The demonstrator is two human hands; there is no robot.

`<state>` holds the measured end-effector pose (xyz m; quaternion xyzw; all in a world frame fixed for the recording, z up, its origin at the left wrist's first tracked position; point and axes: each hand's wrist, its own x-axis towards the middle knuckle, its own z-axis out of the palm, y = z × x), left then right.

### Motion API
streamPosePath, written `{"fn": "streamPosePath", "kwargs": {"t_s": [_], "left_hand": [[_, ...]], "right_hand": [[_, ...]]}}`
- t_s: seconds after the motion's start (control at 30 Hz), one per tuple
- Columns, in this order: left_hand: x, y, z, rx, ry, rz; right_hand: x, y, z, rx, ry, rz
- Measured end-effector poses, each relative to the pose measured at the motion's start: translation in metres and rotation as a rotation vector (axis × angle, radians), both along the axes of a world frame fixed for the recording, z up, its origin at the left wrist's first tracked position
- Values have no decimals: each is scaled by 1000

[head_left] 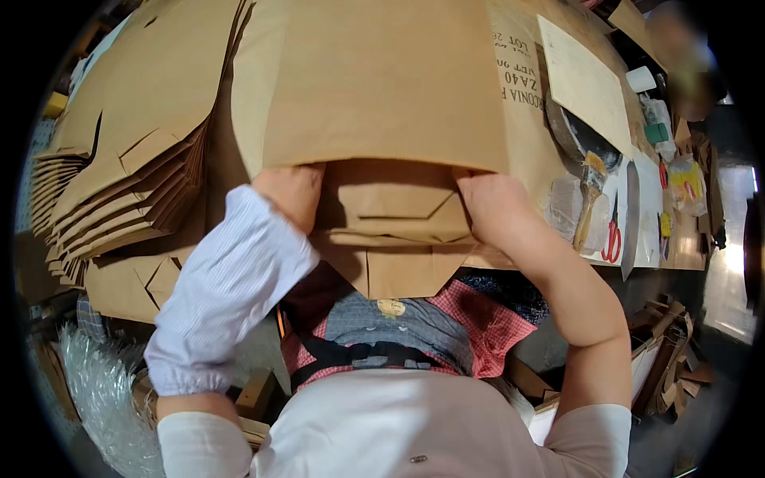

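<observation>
A large brown paper bag (382, 88) lies flat in front of me, its near end gaping. At the left corner of that gap, my left hand (291, 195) is closed on the paper edge, its fingertips partly hidden by the upper layer. My right hand (494, 203) grips the opposite corner in the same way, its fingers tucked under the upper layer. Between my hands, creased folds (398, 227) show inside the opening. A folded flap (406, 271) of the near end hangs over the table's front edge toward my lap.
Stacked brown paper bags (135, 175) with folded ends fill the left side. To the right lie a brush (591, 191), red-handled scissors (612, 239), a long blade (629, 215), and a pale board (586, 84) over a dark pan. Clear plastic (111, 398) sits lower left.
</observation>
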<state>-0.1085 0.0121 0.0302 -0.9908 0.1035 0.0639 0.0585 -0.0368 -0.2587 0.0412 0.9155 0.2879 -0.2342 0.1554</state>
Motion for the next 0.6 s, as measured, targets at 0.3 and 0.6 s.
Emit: {"fn": "streamPosePath", "kwargs": {"t_s": [0.3, 0.6], "left_hand": [[25, 6, 6, -633, 346, 25], [26, 14, 16, -591, 438, -200]], "right_hand": [[-6, -11, 28, 426, 294, 235], [-22, -9, 2, 635, 152, 195]]}}
